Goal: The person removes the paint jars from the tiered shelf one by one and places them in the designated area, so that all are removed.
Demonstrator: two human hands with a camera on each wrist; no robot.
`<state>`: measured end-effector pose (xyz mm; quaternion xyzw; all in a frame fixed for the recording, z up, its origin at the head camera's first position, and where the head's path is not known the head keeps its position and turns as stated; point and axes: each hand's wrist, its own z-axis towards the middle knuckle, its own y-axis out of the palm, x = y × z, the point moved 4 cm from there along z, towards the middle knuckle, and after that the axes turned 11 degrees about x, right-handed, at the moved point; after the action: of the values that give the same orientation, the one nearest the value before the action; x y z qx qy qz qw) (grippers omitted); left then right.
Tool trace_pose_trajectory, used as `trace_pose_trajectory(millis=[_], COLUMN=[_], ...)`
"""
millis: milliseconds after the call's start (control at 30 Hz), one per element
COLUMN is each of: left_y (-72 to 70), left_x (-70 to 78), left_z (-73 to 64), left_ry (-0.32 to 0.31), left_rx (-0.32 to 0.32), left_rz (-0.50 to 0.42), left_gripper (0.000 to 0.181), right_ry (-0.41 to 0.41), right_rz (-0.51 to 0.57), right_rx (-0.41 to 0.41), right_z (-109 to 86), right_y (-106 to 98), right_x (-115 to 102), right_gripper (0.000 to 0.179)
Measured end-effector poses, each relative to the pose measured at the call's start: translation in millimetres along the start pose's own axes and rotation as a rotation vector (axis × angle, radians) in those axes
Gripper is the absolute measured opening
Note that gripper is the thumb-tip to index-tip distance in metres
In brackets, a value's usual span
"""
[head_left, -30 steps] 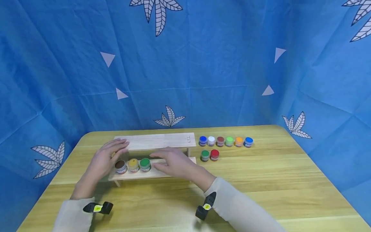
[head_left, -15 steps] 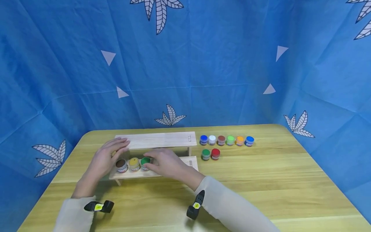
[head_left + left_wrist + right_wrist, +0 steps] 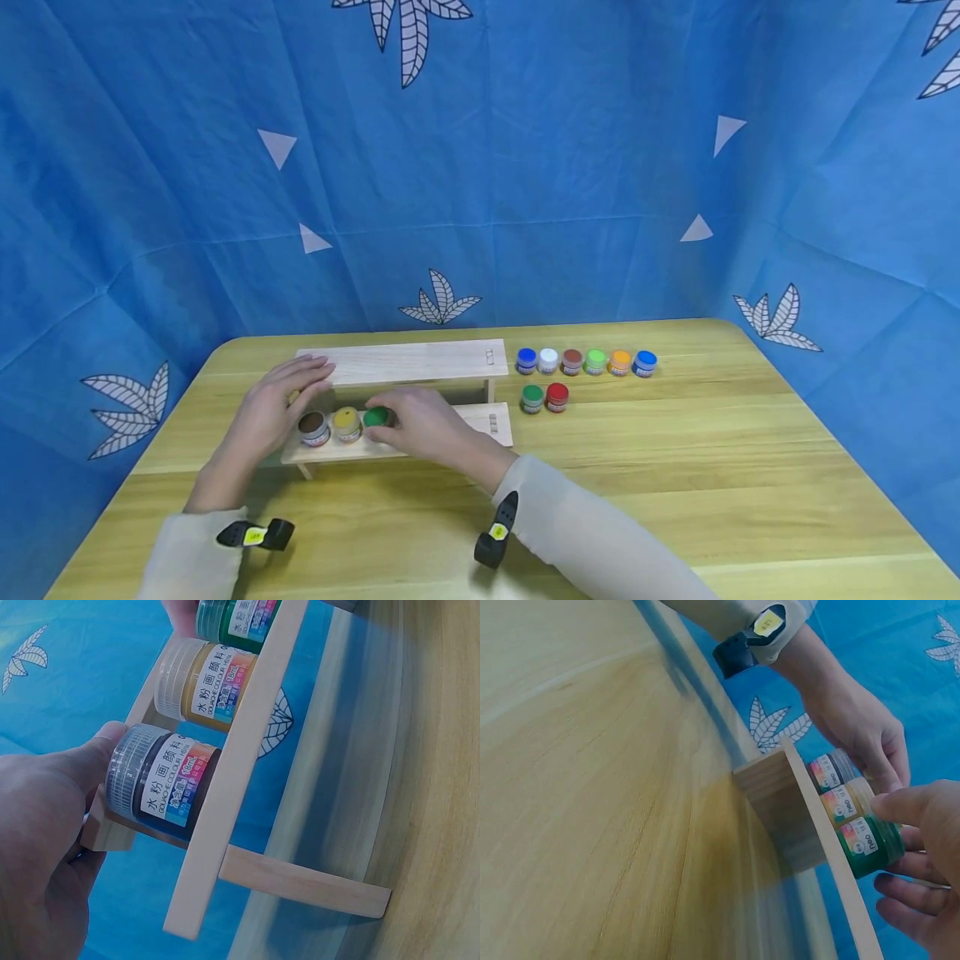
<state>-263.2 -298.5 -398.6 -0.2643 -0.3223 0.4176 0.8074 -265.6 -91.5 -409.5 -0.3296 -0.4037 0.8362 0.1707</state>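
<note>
My left hand (image 3: 270, 408) holds the left end of a two-step wooden rack (image 3: 420, 364), fingers over the upper step. In the left wrist view its thumb lies beside the clear lid of a dark brown paint jar (image 3: 169, 776). On the lower step a yellow paint jar (image 3: 347, 425) stands next to the brown one. To the right of it is a green paint jar (image 3: 377, 418), gripped by my right hand (image 3: 423, 423) between thumb and fingers. In the right wrist view that green jar (image 3: 866, 844) sits upright against the step, close beside the yellow jar (image 3: 844, 802).
Right of the rack, a back row of several paint jars runs from dark blue (image 3: 527, 361) to a lighter blue jar (image 3: 644, 363). A second green jar (image 3: 532, 398) and a red jar (image 3: 557, 397) stand in front. Blue cloth (image 3: 480, 167) hangs behind the wooden table (image 3: 675, 467).
My right hand has moved left from beside the green jar and taken hold of it. The left hand keeps its place on the rack.
</note>
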Motion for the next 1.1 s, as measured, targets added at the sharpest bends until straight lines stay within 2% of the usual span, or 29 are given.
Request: trace_pose_trajectory(millis=[300, 600, 933, 1100], left_y=[2.3, 2.0, 1.8, 1.8], left_x=[-0.7, -0.2, -0.5, -1.2], left_z=[0.3, 0.3, -0.1, -0.6], left_ry=[0.009, 0.038, 0.037, 0.033], left_rx=[0.002, 0.032, 0.039, 0.038], left_rz=[0.007, -0.008, -0.011, -0.011], left_gripper=[0.033, 0.031, 0.031, 0.031], right_ry=[0.028, 0.096, 0.157, 0.144], right_rz=[0.070, 0.206, 0.232, 0.264], right_rx=[-0.028, -0.050, -0.044, -0.032], right_z=[-7.5, -21.9, -35.1, -42.1], right_y=[-9, -29, -49, -56], right_x=[5, 17, 34, 44], right_gripper=[0.030, 0.033, 0.034, 0.033])
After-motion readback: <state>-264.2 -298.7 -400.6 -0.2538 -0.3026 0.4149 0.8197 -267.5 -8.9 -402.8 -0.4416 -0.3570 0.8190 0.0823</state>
